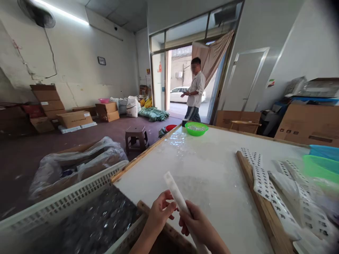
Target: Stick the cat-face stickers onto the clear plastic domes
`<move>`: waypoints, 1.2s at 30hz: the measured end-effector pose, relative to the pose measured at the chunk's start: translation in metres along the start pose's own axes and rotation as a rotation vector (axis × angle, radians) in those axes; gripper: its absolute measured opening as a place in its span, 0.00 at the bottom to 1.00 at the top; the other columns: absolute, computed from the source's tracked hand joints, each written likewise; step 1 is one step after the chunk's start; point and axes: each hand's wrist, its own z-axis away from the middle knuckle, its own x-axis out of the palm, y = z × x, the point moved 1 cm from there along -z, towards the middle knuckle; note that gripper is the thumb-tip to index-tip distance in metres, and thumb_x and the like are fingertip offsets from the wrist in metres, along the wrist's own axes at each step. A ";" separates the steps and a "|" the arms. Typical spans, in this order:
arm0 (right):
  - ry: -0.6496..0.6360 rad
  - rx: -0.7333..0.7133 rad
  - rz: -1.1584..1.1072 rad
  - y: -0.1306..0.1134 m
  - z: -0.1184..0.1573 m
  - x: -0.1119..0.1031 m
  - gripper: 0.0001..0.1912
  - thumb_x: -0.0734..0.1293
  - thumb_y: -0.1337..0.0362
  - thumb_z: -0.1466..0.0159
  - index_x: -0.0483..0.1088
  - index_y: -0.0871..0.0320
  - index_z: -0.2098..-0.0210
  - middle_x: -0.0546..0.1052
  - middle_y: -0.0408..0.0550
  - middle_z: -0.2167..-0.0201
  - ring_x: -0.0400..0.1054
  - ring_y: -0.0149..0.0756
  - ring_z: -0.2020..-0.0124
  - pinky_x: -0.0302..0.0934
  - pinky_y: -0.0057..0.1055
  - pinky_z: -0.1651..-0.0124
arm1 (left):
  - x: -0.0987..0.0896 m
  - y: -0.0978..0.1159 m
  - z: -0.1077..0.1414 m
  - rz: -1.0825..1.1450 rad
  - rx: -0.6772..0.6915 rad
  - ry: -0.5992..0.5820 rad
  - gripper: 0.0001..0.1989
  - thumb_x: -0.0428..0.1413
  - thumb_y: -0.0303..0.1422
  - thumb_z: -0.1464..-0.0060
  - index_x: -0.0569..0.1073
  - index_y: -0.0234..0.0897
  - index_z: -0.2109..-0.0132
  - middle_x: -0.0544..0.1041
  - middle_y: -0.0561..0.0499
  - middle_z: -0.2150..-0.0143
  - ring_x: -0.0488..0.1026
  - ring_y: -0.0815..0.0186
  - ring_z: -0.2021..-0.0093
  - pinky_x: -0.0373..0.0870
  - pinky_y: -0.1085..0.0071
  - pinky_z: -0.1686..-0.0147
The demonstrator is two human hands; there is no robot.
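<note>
A long white strip point(176, 190) slants up over the table's near edge. My right hand point(195, 218) is wrapped round its middle, and the lower end runs down past my wrist. Close against the strip's left side is my left hand point(161, 209), its fingers curled in and the thumb near the fingertips. Whether a small piece sits in that pinch is too unclear to see. Beneath both hands lies the white tabletop point(148, 180) with a wooden rim, where clear small pieces point(180, 141) are scattered toward the far end.
A white plastic crate point(79, 192) of clear pieces stands at left. A green bowl point(196, 129) is at the far end. Printed label strips point(262, 180) lie right of a wooden bar point(258, 197). A person point(196, 88) stands by the doorway; a stool point(136, 135) is beyond the table.
</note>
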 end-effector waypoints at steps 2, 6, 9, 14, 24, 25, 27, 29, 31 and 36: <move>-0.053 -0.010 0.167 -0.005 0.006 0.018 0.10 0.59 0.59 0.40 0.61 0.61 0.67 0.68 0.42 0.78 0.62 0.28 0.80 0.54 0.25 0.77 | 0.000 0.001 0.015 0.042 -0.028 0.093 0.23 0.59 0.43 0.56 0.70 0.30 0.57 0.72 0.46 0.69 0.70 0.65 0.72 0.67 0.72 0.76; -0.120 -0.010 0.409 -0.014 0.016 0.031 0.09 0.60 0.63 0.42 0.63 0.57 0.61 0.71 0.41 0.75 0.64 0.30 0.75 0.54 0.24 0.72 | -0.013 0.002 0.036 0.185 -0.099 0.258 0.14 0.61 0.39 0.55 0.72 0.31 0.69 0.69 0.52 0.77 0.66 0.70 0.77 0.65 0.74 0.76; -0.136 -0.035 0.495 -0.015 0.015 0.029 0.11 0.58 0.60 0.39 0.64 0.56 0.59 0.71 0.42 0.74 0.63 0.31 0.73 0.54 0.25 0.71 | -0.028 0.000 0.045 0.272 -0.099 0.396 0.13 0.62 0.38 0.56 0.72 0.32 0.68 0.70 0.53 0.75 0.66 0.71 0.74 0.65 0.75 0.75; -0.079 -0.066 0.509 -0.005 0.009 0.034 0.15 0.53 0.54 0.36 0.64 0.58 0.65 0.70 0.45 0.75 0.62 0.32 0.73 0.54 0.26 0.69 | -0.037 -0.010 0.049 0.296 -0.101 0.438 0.17 0.62 0.41 0.57 0.73 0.32 0.63 0.71 0.51 0.71 0.66 0.69 0.72 0.67 0.74 0.73; -0.111 -0.089 0.374 -0.028 0.032 0.036 0.16 0.57 0.52 0.38 0.67 0.55 0.58 0.74 0.47 0.64 0.66 0.36 0.65 0.57 0.28 0.62 | -0.038 -0.012 0.052 0.654 -0.130 0.334 0.13 0.65 0.35 0.60 0.73 0.34 0.67 0.67 0.54 0.72 0.64 0.73 0.74 0.66 0.78 0.77; -0.139 -0.091 0.309 -0.030 0.035 0.033 0.18 0.57 0.50 0.38 0.67 0.54 0.57 0.74 0.48 0.62 0.66 0.37 0.62 0.57 0.29 0.60 | -0.041 -0.013 0.053 0.759 -0.123 0.315 0.14 0.66 0.34 0.62 0.72 0.35 0.67 0.65 0.54 0.73 0.63 0.75 0.75 0.65 0.80 0.78; -0.175 -0.082 0.151 -0.031 0.039 0.028 0.23 0.54 0.46 0.37 0.68 0.55 0.55 0.73 0.50 0.60 0.66 0.39 0.60 0.59 0.31 0.57 | -0.043 -0.012 0.056 0.950 -0.098 0.262 0.14 0.66 0.33 0.63 0.70 0.36 0.70 0.61 0.56 0.74 0.59 0.78 0.77 0.59 0.86 0.82; -0.183 -0.072 0.046 -0.027 0.038 0.024 0.25 0.53 0.45 0.37 0.68 0.56 0.55 0.73 0.52 0.61 0.66 0.39 0.60 0.60 0.33 0.56 | -0.043 -0.009 0.060 1.039 -0.069 0.245 0.12 0.63 0.35 0.58 0.67 0.36 0.71 0.56 0.57 0.76 0.53 0.81 0.80 0.51 0.91 0.86; -0.146 -0.089 0.076 -0.023 0.033 0.023 0.23 0.56 0.47 0.38 0.68 0.57 0.56 0.73 0.52 0.62 0.67 0.39 0.61 0.61 0.34 0.57 | -0.040 -0.003 0.065 1.007 -0.056 0.276 0.12 0.58 0.36 0.52 0.64 0.36 0.73 0.51 0.57 0.77 0.46 0.81 0.82 0.44 0.92 0.88; 0.080 -0.234 0.285 -0.025 0.009 0.028 0.14 0.61 0.58 0.39 0.67 0.56 0.55 0.71 0.52 0.58 0.66 0.38 0.57 0.62 0.33 0.56 | -0.027 0.006 0.077 0.937 -0.158 0.203 0.15 0.60 0.34 0.56 0.60 0.35 0.76 0.45 0.59 0.79 0.36 0.82 0.83 0.33 0.91 0.91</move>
